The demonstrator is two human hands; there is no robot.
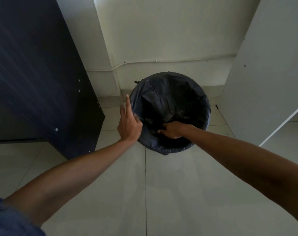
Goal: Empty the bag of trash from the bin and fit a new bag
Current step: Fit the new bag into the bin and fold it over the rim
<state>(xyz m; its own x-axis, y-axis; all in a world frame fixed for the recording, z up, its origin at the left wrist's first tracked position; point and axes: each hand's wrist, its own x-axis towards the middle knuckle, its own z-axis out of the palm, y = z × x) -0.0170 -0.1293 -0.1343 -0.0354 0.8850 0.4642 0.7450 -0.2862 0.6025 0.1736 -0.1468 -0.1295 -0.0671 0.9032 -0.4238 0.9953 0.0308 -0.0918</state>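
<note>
A round bin (198, 133) stands on the tiled floor by the wall, lined with a black bag (168, 97) whose edge is folded over the rim. Nothing but dark plastic shows inside. My left hand (128, 124) rests against the bin's left rim, one finger stretched straight along the bag's edge and the thumb pressing the plastic. My right hand (173, 130) reaches over the near rim, its fingers closed on a fold of the bag inside the bin.
A tall dark cabinet (35, 79) stands close on the left of the bin. A white panel (267, 74) stands on the right. A thin white cable (162, 61) runs along the wall behind. Pale floor tiles (144, 193) stretch toward me.
</note>
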